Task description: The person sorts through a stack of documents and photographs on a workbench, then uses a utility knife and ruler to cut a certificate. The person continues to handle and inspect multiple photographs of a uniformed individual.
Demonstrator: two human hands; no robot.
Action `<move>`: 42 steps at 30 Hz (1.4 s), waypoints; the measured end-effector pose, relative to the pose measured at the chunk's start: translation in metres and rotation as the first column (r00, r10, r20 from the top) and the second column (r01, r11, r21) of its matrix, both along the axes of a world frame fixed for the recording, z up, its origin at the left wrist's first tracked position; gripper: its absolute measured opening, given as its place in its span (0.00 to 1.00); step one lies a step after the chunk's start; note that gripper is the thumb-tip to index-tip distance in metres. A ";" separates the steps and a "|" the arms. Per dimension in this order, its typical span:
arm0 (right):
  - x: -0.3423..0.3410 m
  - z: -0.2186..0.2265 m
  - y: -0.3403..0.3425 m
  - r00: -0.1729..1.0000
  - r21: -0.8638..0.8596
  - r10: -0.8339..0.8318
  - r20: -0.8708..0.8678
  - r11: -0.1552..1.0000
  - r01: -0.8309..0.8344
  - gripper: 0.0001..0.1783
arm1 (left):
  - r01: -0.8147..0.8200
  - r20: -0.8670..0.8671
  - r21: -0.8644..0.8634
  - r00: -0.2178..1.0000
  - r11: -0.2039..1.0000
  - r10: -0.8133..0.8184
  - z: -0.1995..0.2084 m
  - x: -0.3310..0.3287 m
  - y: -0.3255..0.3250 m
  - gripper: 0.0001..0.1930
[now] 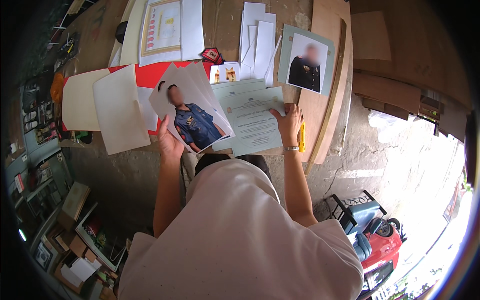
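Note:
My left hand (171, 143) grips a fanned stack of photo prints (196, 122) by the lower left edge; the top print shows a person in a dark blue uniform shirt. My right hand (288, 122) rests at the right edge of a pale green certificate (255, 127), its thumb spread away from the fingers on the paper. More pale green sheets (237, 89) lie beneath, partly covered by the prints. A yellow cutter (302, 137) is beside my right wrist; whether my hand touches it is unclear.
At the right lies a print of a person in dark uniform (306, 70) on a green sheet, near a wooden strip (332, 90). Cream boards (120, 110) cover red sheets at left. White paper strips (262, 47) and a framed certificate (161, 30) lie farther back.

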State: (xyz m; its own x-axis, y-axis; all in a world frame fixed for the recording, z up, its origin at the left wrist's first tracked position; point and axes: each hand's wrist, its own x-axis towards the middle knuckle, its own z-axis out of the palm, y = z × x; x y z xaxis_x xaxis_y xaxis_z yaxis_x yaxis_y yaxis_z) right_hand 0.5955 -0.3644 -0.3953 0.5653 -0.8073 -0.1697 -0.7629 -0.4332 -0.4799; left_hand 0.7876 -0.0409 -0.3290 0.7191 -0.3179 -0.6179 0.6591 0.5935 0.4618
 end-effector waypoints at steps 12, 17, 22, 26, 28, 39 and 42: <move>-0.006 -0.010 0.013 0.994 -0.072 0.010 0.104 0.997 -0.002 0.21 | -0.059 0.009 0.116 0.998 0.992 0.059 0.008 0.007 0.004 0.16; -0.003 -0.013 0.021 0.992 -0.130 -0.014 0.128 0.991 0.031 0.25 | -0.087 0.059 0.225 0.995 0.970 0.076 0.010 0.007 0.004 0.18; -0.005 -0.015 0.017 0.978 0.149 -0.139 0.154 0.982 0.116 0.24 | -0.088 0.093 0.164 0.993 0.983 0.073 0.010 0.007 0.003 0.21; 0.008 0.020 0.020 0.975 -0.198 -0.006 0.224 0.979 0.052 0.15 | -0.095 0.135 0.135 0.988 0.986 0.077 0.014 0.005 0.000 0.21; 0.023 0.067 0.029 0.937 -0.190 0.031 0.348 0.981 0.038 0.12 | -0.089 0.192 0.131 0.979 0.987 0.063 0.015 0.006 0.000 0.20; 0.020 0.315 0.083 -0.156 -0.179 -0.318 0.935 -0.043 -0.983 0.29 | -0.059 0.165 0.263 0.986 0.963 0.015 0.011 0.012 0.000 0.16; 0.016 0.258 0.066 0.384 0.411 -0.189 0.904 0.633 -0.656 0.14 | -0.080 0.207 0.291 0.978 0.954 0.018 0.014 0.009 -0.001 0.17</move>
State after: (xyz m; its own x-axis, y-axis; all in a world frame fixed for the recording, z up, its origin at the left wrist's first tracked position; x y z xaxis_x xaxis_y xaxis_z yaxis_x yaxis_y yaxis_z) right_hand 0.6118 -0.2983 -0.1369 0.8571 -0.4900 0.1589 0.3031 0.2301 -0.9248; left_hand 0.7962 -0.0416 -0.3147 0.8476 -0.1042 -0.5203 0.5086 0.4393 0.7405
